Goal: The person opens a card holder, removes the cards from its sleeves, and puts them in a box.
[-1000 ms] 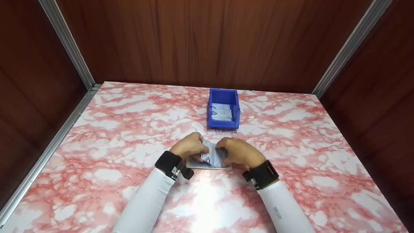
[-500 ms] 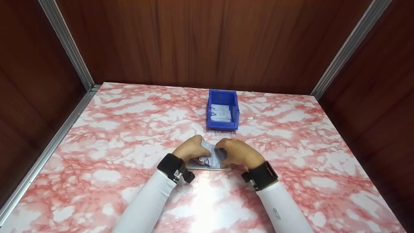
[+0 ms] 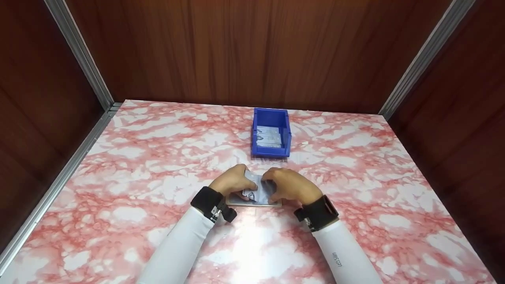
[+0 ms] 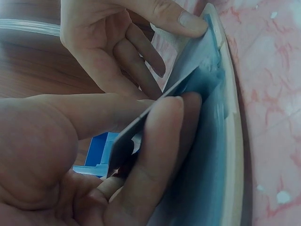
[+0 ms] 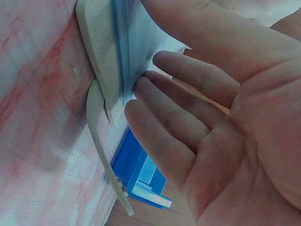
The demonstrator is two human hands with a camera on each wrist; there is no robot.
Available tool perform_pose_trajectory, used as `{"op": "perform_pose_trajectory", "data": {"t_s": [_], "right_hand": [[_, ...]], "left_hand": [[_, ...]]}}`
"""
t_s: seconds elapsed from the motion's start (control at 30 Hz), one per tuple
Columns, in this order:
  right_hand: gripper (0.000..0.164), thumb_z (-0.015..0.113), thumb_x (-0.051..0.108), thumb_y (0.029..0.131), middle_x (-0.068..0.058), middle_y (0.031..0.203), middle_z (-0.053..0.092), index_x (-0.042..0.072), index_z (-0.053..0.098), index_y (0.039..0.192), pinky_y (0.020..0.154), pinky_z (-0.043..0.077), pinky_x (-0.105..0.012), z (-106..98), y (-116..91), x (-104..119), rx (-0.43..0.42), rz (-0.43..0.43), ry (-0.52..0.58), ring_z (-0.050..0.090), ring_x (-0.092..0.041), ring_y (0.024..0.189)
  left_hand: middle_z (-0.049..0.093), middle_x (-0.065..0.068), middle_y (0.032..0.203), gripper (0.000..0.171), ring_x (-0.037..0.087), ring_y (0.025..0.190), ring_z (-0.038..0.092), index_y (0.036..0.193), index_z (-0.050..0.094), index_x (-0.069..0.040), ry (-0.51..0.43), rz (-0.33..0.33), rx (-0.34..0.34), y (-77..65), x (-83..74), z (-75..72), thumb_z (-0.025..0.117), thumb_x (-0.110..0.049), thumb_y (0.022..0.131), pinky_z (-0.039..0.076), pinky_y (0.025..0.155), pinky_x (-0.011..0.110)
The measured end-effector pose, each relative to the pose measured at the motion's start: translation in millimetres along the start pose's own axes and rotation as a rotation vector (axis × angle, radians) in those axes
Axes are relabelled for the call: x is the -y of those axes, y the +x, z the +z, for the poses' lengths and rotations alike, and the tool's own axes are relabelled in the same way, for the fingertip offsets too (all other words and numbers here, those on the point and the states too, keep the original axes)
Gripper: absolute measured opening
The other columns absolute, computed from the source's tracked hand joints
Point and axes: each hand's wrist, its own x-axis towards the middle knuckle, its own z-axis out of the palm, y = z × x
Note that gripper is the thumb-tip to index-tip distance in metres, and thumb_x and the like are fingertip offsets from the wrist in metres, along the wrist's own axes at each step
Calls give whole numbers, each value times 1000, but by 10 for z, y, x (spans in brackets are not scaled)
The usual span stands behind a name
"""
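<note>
My left hand [image 3: 230,181] pinches a light printed card [image 3: 251,193] between thumb and fingers. In the left wrist view the card [image 4: 134,125] stands tilted, its far edge down at a clear plastic sleeve [image 4: 214,94]. The sleeve belongs to a cream-edged card holder [image 3: 256,204] lying open on the table. My right hand [image 3: 292,184] rests on the holder's right side, thumb [image 4: 193,23] pressing the sleeve near its edge. Its other fingers [image 5: 164,117] stretch loosely along the sleeve's far edge in the right wrist view.
A blue bin [image 3: 271,152] with several similar cards [image 3: 269,138] stands behind the hands. The holder's strap [image 5: 101,146], with a snap button, sticks out towards the bin. Dark wood panels [image 3: 252,51] enclose the red-and-white marbled table [image 3: 158,157] at the back and sides.
The left hand and card have shifted slightly right and lower over the sleeve, mostly in the first half second. The right hand has stayed nearly still.
</note>
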Motion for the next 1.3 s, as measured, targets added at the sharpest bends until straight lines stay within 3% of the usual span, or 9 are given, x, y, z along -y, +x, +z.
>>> {"op": "perform_pose_trajectory", "data": {"t_s": [0.2,0.57,1.0,1.3], "right_hand": [[63,91,16,68,-8,129,69,9,69,127,105,53,-43,2,-4,0,-2,-4,3,65,-26,117],[63,89,13,69,-8,130,68,8,68,128,107,52,-43,-13,3,-5,4,15,31,64,-27,119],[56,89,25,73,-12,134,64,8,71,124,106,53,-43,-14,-6,59,-15,-25,-24,65,-28,119],[59,91,23,71,-9,127,68,7,70,125,103,54,-43,1,-8,44,0,29,12,65,-26,115]], "left_hand": [[61,9,92,38,16,52,65,106,52,0,20,3,-8,2,1,-1,77,-8,78,60,51,27],[59,10,94,38,17,54,66,107,51,0,-26,-11,3,-12,-15,-20,74,-4,77,61,52,28],[63,9,89,37,15,54,64,107,53,0,26,-18,10,14,6,-9,74,-6,77,58,49,25],[59,10,94,41,17,57,66,111,50,1,-15,-21,57,-27,-13,-35,71,-5,77,61,53,26]]}}
